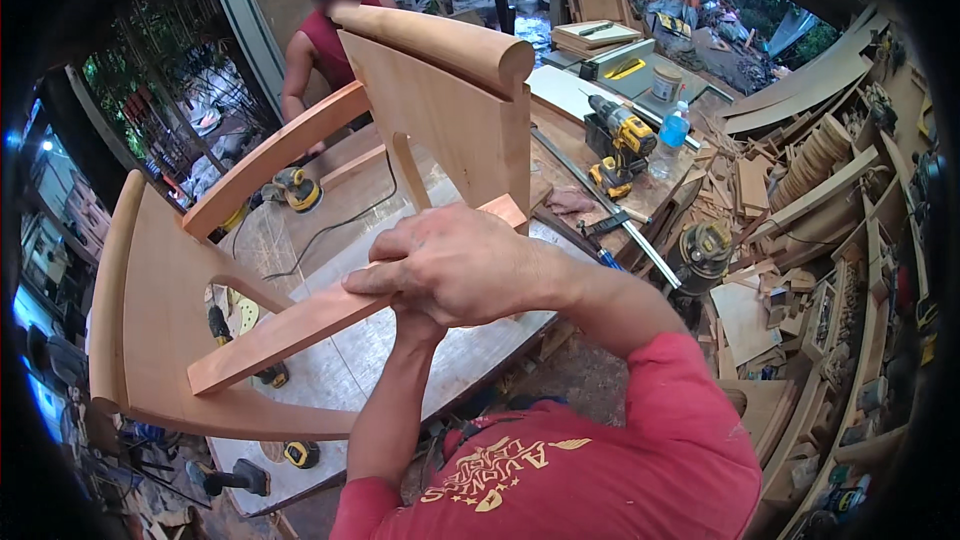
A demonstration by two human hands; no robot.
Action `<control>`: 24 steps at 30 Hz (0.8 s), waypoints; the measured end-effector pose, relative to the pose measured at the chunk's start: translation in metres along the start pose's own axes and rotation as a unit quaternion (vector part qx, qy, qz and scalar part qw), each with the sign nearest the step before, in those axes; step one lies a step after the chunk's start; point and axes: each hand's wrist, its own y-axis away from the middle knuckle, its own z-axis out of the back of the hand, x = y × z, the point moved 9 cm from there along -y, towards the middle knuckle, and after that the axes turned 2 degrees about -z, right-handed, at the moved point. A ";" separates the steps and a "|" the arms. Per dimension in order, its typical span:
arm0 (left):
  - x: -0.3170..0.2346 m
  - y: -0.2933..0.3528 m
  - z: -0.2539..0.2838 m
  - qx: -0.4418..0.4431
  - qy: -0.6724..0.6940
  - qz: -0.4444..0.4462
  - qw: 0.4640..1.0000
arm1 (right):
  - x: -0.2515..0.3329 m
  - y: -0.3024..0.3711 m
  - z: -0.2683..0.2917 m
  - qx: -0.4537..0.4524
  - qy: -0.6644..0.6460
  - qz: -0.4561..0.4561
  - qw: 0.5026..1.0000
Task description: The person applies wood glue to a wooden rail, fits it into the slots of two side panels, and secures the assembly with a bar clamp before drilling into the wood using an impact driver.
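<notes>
A wooden frame stands on the worktable (330,360); it has a left panel (160,290) and a taller right panel (430,100) with a rounded top. The near wooden rail (290,340) runs between the panels. Over its middle lies my right hand (465,265), closed, thumb along the rail's top. Beneath it comes up my left hand (420,325), where only the wrist and lower part show; its fingers are hidden behind my right hand. The far rail (280,155) spans the same panels.
A sander (297,190) with a cord sits inside the frame. On the right lie a yellow drill (622,130), a long metal bar clamp (610,210) and a blue bottle (674,128). Another person (325,40) stands behind. Wood scraps (740,190) fill the right side.
</notes>
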 end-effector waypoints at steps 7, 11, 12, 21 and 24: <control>0.007 0.005 -0.003 -0.054 0.237 -0.020 0.970 | -0.039 0.004 0.076 -0.139 -0.097 -0.045 0.985; 0.011 0.004 0.007 -0.093 0.192 -0.042 0.976 | -0.051 0.009 0.094 -0.174 -0.191 -0.139 0.956; 0.014 0.003 0.009 -0.078 0.204 -0.036 0.975 | -0.049 0.007 0.097 -0.188 -0.215 -0.130 0.949; 0.028 -0.004 0.019 -0.064 0.146 0.012 0.987 | -0.045 0.005 0.103 -0.170 -0.394 -0.104 0.897; 0.028 -0.011 0.034 -0.120 0.125 -0.038 0.984 | -0.046 0.009 0.103 -0.165 -0.411 -0.127 0.887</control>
